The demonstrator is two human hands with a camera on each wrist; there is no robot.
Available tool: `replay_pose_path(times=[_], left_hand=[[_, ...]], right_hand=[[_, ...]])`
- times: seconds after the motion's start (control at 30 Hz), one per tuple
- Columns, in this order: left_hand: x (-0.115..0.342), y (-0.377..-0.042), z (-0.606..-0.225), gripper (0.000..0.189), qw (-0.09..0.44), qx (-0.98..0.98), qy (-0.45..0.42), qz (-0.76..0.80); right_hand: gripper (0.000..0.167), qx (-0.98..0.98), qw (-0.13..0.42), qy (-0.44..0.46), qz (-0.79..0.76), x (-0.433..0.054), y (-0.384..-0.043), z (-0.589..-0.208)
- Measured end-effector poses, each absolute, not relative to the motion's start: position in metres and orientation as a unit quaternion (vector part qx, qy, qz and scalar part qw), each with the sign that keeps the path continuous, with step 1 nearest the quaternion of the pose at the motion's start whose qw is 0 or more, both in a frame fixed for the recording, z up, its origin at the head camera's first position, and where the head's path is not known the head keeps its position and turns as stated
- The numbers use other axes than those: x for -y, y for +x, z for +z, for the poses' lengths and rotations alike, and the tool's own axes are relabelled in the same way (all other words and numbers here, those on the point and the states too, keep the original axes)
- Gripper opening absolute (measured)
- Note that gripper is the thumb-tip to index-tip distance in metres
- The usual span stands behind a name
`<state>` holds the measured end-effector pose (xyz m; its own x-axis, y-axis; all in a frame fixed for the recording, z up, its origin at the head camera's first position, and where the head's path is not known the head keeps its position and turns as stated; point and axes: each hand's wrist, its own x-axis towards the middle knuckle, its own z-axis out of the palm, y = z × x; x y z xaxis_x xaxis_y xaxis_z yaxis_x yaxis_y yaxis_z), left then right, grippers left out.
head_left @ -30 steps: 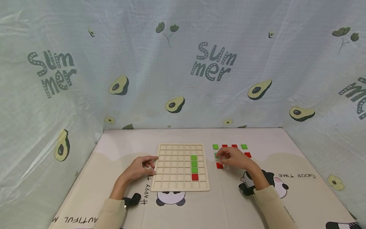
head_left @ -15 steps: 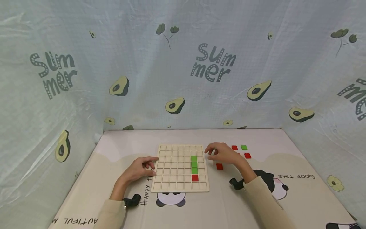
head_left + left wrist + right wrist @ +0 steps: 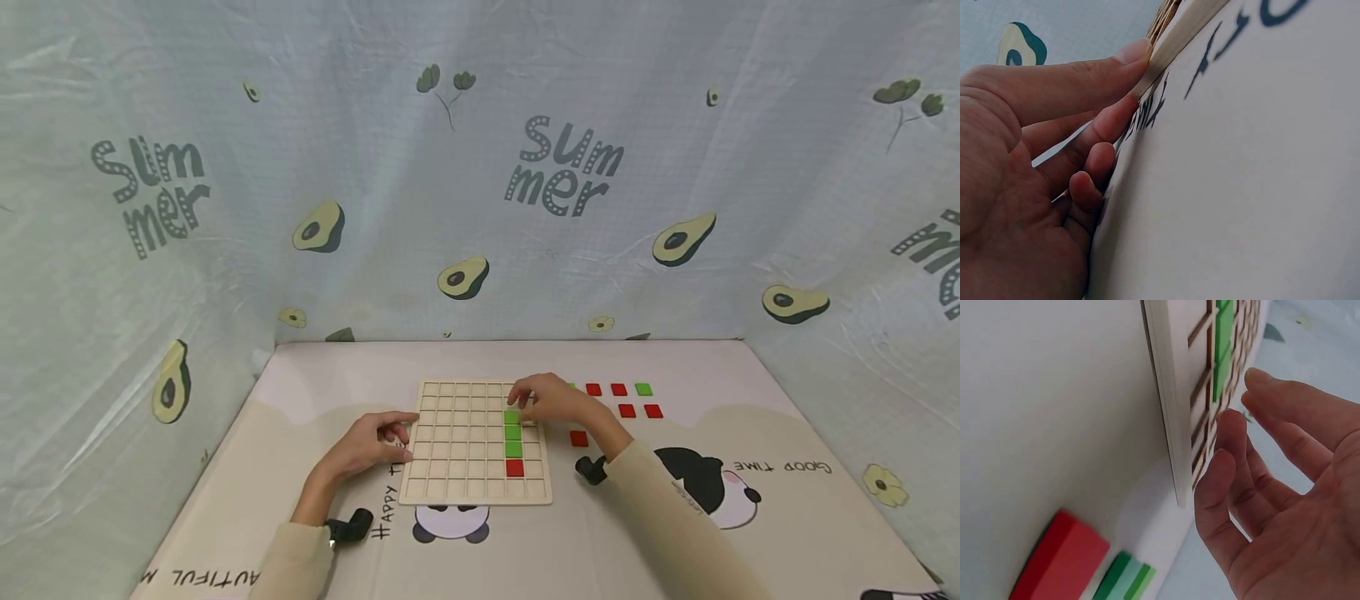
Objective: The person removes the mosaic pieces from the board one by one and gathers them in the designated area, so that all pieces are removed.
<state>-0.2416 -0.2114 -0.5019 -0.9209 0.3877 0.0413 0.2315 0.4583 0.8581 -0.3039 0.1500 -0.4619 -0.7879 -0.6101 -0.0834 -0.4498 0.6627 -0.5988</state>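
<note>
A square wooden grid board [image 3: 457, 500] lies flat, one of its columns holding a run of green tiles [image 3: 512, 432] above a red tile [image 3: 514, 468]. My left hand [image 3: 363, 440] touches the board's left edge with thumb and index finger set apart, the other fingers loosely bent. Over the board's upper right part is my right hand [image 3: 551, 398], fingertips close above the topmost green tile. Between its thumb and fingers a sliver of a small green tile [image 3: 1248, 417] shows in the right wrist view, mostly hidden by the fingers.
Right of the board lie several loose tiles: a red one [image 3: 578, 438] nearest, more red ones [image 3: 627, 411] and a green one [image 3: 643, 389] behind. A printed cloth covers the table; a patterned curtain [image 3: 465, 208] stands at the back and sides.
My right hand has moved left from the loose tiles to above the board's green tiles. The left hand stays at the board's left edge.
</note>
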Motion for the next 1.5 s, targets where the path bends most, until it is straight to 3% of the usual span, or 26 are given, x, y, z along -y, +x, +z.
replay_pose_path(times=[0.27, 1.5], left_hand=[[0.210, -0.242, -0.502, 0.066, 0.081, -0.849, 0.180, 0.490], [0.211, -0.243, -0.502, 0.066, 0.081, -0.854, 0.184, 0.480]], right_hand=[[0.018, -0.903, 0.129, -0.323, -0.254, -0.142, -0.306, -0.463], [0.017, -0.929, 0.131, -0.272, -0.214, -0.128, -0.301, -0.467]])
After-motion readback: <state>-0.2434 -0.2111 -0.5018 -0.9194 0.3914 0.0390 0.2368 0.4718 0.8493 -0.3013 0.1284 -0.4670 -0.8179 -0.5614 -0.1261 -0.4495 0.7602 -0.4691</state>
